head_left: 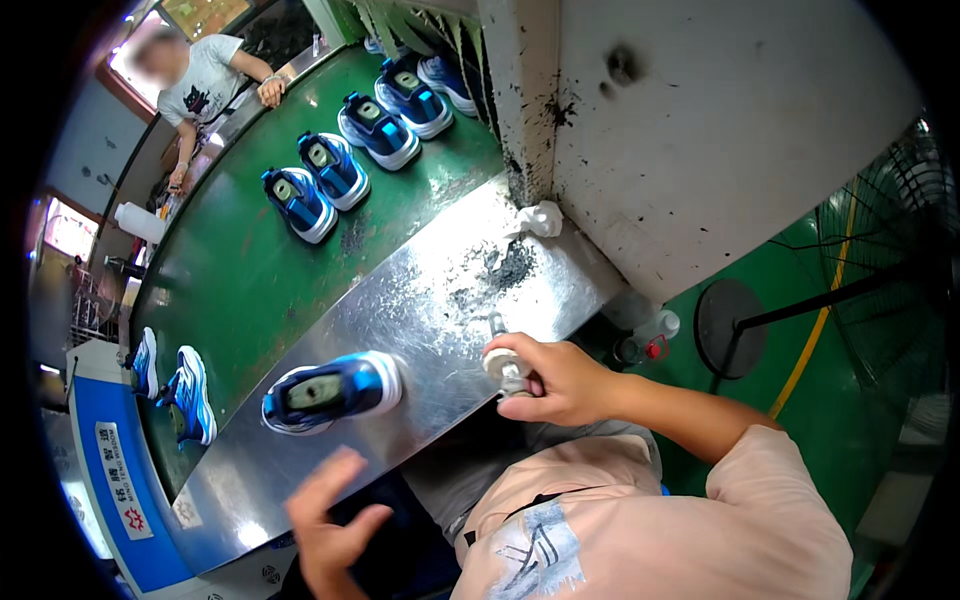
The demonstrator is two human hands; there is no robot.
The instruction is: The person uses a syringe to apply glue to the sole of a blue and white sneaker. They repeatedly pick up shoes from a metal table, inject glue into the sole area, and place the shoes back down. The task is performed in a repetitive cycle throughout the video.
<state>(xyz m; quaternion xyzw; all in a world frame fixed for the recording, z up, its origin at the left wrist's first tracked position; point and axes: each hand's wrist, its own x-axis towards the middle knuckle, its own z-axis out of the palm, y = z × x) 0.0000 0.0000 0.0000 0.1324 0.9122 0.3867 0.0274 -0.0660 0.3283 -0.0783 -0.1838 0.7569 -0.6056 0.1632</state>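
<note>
A blue running shoe [372, 385] with a white sole stands upright on the metal bench [425, 345], its opening facing up. My left hand [330, 515] is just off the bench edge, near the shoe, its fingers apart and nothing in them. To the right, my right hand [570, 382] is closed around a small tool [507, 368] with whitish round parts and a narrow grey tip, held low over the bench edge. Its exact kind I cannot make out, since the fingers cover part of it.
Several matching blue shoes [378, 132] stand on the green belt [250, 300] beyond the bench, with two more tilted [188, 395] at left. Crumpled white tissue [541, 219] lies by the white metal housing [690, 120]. A fan stand [735, 325] is at right; another person [205, 85] sits across the belt.
</note>
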